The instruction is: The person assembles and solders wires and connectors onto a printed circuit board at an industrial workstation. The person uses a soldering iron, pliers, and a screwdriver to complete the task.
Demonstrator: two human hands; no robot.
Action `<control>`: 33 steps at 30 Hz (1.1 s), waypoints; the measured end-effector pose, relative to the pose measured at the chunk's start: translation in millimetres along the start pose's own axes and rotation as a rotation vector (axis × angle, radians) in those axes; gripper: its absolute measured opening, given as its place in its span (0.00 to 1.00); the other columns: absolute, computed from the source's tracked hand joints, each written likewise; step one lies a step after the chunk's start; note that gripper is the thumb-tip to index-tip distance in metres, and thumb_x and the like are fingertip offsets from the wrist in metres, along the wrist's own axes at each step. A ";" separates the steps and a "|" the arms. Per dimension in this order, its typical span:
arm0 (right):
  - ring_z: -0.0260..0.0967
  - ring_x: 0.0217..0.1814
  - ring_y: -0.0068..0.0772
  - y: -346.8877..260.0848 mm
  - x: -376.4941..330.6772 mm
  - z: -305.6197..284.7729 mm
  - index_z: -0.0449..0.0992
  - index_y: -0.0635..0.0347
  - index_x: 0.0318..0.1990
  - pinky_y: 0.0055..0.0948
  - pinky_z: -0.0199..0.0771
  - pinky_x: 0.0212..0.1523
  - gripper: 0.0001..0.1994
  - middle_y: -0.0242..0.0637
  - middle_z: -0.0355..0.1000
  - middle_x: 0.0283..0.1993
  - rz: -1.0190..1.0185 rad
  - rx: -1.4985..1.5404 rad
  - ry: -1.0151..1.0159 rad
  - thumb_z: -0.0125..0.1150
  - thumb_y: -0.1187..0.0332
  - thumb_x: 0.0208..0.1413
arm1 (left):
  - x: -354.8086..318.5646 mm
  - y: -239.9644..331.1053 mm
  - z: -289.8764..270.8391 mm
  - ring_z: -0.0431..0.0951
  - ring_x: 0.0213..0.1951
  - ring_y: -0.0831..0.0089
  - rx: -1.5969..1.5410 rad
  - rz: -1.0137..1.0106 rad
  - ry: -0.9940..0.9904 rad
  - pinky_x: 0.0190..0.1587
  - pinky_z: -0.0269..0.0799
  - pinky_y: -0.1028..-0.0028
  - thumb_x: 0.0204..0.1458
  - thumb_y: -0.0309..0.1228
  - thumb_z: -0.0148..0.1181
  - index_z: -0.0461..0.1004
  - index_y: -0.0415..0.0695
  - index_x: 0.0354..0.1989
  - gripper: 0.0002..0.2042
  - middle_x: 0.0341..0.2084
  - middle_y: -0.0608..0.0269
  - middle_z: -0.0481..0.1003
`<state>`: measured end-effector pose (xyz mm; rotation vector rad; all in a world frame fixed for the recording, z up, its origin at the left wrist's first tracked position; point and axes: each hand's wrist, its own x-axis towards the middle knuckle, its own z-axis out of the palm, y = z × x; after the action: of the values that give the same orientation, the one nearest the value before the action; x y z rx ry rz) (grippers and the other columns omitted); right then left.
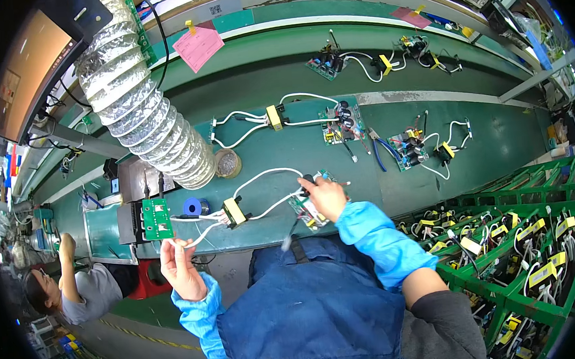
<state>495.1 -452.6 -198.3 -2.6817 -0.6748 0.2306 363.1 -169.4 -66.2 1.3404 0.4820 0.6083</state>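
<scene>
green circuit board (156,219), silver duct (143,109), pink paper (198,47)

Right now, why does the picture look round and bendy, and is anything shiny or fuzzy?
In the head view, the fisheye lens curves the green table edges and leaves black corners; the silver hose glints under bright light; both hands, left hand and right hand, look sharp; the racks near the rim look squashed and softer.
</scene>
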 end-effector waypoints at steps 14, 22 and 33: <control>0.67 0.40 0.37 2.6 -78.0 -41.9 0.69 0.61 0.42 0.31 0.67 0.40 0.14 0.42 0.66 0.38 0.463 0.670 0.823 0.47 0.81 0.46 | -45.2 -155.7 180.8 0.74 0.36 0.59 0.928 0.318 -1.205 0.40 0.69 0.66 0.45 0.29 0.54 0.73 0.43 0.37 0.10 0.30 0.54 0.73; 0.65 0.40 0.43 -28.3 -54.5 28.4 0.73 0.56 0.40 0.37 0.68 0.39 0.16 0.43 0.67 0.38 0.289 0.200 0.271 0.53 0.74 0.38 | 4.1 -152.6 141.7 0.73 0.35 0.56 0.930 0.471 -1.164 0.39 0.70 0.65 0.38 0.22 0.55 0.74 0.43 0.35 0.13 0.31 0.53 0.72; 0.71 0.31 0.42 -19.9 24.6 38.3 0.72 0.39 0.41 0.39 0.70 0.26 0.12 0.43 0.69 0.29 0.135 -0.208 -0.096 0.44 0.62 0.51 | 68.2 -226.1 77.2 0.66 0.41 0.54 0.794 0.346 -0.997 0.47 0.63 0.62 0.17 0.37 0.72 0.66 0.45 0.46 0.37 0.37 0.51 0.66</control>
<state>498.8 -412.6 -227.5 -2.9355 -0.5745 0.3438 493.4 -208.6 -274.1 2.2883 -0.3927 -0.0731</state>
